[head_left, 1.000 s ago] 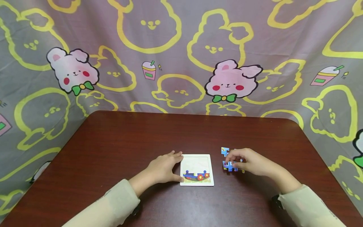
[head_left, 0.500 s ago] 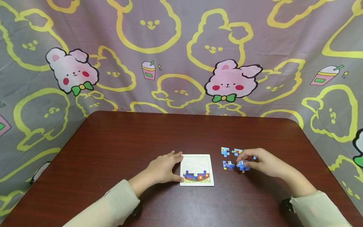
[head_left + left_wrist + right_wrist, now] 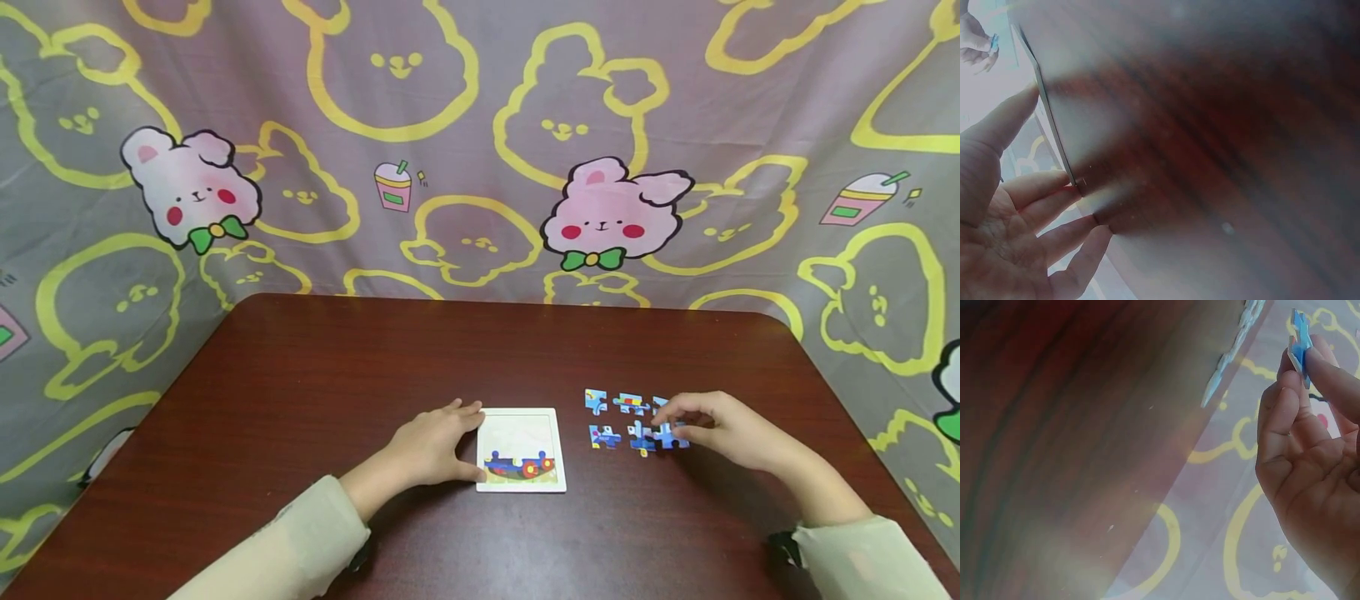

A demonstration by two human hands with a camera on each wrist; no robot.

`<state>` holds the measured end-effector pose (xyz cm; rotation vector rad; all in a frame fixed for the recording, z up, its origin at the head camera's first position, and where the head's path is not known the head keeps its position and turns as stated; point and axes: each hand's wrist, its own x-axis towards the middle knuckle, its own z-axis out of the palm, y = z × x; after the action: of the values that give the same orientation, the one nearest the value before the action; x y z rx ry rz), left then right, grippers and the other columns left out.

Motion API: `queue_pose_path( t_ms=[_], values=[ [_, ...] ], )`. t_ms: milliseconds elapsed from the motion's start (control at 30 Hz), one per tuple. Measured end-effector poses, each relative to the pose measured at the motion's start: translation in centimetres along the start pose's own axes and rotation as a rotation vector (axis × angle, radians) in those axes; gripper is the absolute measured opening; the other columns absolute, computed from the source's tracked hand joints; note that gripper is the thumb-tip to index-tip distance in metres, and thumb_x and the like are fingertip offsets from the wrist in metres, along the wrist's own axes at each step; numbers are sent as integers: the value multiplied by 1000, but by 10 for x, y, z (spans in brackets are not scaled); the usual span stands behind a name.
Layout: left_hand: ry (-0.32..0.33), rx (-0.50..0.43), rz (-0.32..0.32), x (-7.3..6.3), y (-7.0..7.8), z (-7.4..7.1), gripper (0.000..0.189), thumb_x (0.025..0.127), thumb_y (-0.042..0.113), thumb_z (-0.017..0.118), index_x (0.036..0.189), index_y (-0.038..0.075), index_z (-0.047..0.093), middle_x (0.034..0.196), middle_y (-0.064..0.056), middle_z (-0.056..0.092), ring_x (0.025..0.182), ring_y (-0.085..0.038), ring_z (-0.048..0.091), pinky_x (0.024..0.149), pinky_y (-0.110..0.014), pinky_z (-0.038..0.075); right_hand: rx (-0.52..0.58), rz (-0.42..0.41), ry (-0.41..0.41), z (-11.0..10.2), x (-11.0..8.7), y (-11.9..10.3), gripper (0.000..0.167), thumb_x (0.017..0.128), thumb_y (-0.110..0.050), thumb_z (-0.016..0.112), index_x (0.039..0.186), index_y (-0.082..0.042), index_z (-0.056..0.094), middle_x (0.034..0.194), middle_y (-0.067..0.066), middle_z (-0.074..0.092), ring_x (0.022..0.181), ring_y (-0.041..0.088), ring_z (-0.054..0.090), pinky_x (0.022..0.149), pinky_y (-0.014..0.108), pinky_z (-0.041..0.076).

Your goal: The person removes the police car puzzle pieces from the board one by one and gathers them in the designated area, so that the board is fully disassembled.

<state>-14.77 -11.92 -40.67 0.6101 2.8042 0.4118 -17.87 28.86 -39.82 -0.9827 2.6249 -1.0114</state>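
On the table lies a white square puzzle tray, its lower part filled with pieces picturing dark blue and red shapes; its upper part is bare white. My left hand rests at the tray's left edge, thumb near the lower corner and fingers at the upper one. In the left wrist view its fingers look mostly straight. To the tray's right, my right hand pinches a blue puzzle piece between thumb and fingers, low beside the other pieces. The fingers partly cover that piece in the head view.
Loose puzzle pieces lie in two rough rows: a blue corner piece, a piece with red and yellow, a blue-and-white piece and another. One more is partly hidden by my right hand. A patterned curtain surrounds the table.
My right hand has moved right across the loose pieces, uncovering those on its left; the pinched piece is now at the lower row's right end. The left hand and tray stay put.
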Motion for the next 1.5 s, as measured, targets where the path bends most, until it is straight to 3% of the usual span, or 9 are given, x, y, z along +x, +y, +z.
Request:
queue_pose_path(
  t_ms=[267, 667, 967, 1167, 1400, 1500],
  values=[
    [2, 2, 6, -1, 0, 1, 82, 76, 51, 82, 144, 15, 55, 155, -1, 46, 146, -30, 39, 99, -58, 49, -1, 41, -21, 0, -5, 10, 18, 92, -2, 66, 108, -10, 72, 102, 5, 74, 87, -6, 60, 65, 22, 51],
    [4, -1, 6, -1, 0, 2, 81, 75, 51, 82, 143, 15, 55, 155, -2, 46, 146, -31, 40, 101, -58, 47, 13, 118, -103, 2, -5, 17, 16, 92, -2, 66, 106, -9, 69, 96, -2, 71, 76, -2, 56, 65, 22, 48],
    [3, 6, 11, -1, 0, 1, 81, 76, 51, 82, 143, 16, 55, 155, -2, 46, 146, -31, 40, 100, -58, 48, -33, 127, -91, -1, -4, 18, 16, 92, -3, 67, 106, -9, 69, 94, -1, 70, 76, -3, 54, 66, 22, 48],
    [5, 10, 11, 0, 0, 0, 81, 75, 51, 82, 143, 16, 56, 154, -2, 47, 146, -31, 40, 101, -58, 48, -88, 106, -35, -4, -6, 24, 20, 87, 0, 70, 104, -11, 69, 90, -4, 68, 80, -5, 53, 66, 22, 48],
    [3, 16, 13, 1, -1, 0, 81, 75, 51, 82, 143, 15, 56, 155, -2, 46, 146, -31, 40, 100, -57, 48, -111, 182, -21, -7, -6, 22, 21, 86, -4, 73, 106, -10, 69, 89, -2, 67, 80, -4, 53, 68, 22, 49],
    [-1, 17, 11, 1, -1, 0, 81, 76, 52, 82, 143, 16, 55, 155, -2, 46, 146, -30, 39, 100, -57, 49, -89, 170, -26, -7, -2, 17, 20, 88, -7, 73, 106, -9, 68, 89, -3, 66, 79, -2, 54, 67, 23, 49]
  ],
)
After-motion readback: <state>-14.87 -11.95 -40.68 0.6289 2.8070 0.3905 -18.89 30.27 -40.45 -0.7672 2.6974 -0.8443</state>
